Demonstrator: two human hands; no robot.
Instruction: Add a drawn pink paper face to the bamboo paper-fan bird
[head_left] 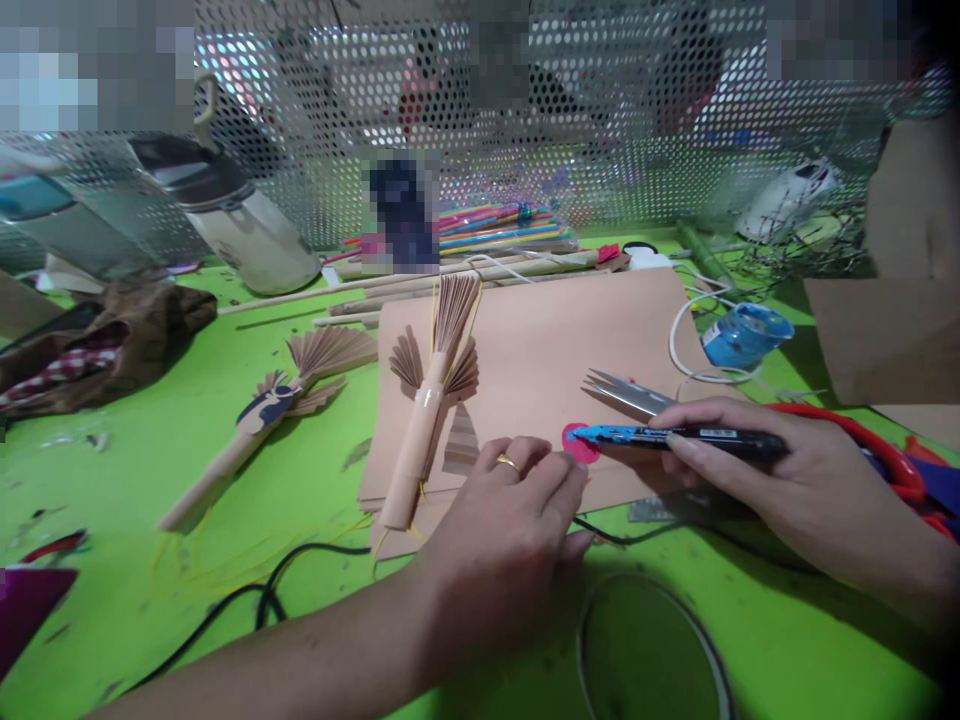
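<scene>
My right hand (742,480) grips a black marker pen (705,441) whose front end is smeared with blue paint. The blue end touches a small pink paper circle (582,450) on brown paper sheets (540,330). With fingers curled, my left hand (517,510), a gold ring on one finger, presses at the circle's lower left edge. Scissors (630,393) lie with blades parted just beyond the pen, their red handles (892,455) partly behind my right hand. Left of my left hand, a rolled-paper bird with pleated tail and wings (418,430) rests on the sheets.
Another paper bird (262,410) with a dark painted patch lies on the green table (322,620). A blue paint jar (746,335) stands right of the sheets. Sticks (360,295), a bottle (251,235) and a perforated metal screen (600,130) are behind. Black cord (300,550) crosses the front.
</scene>
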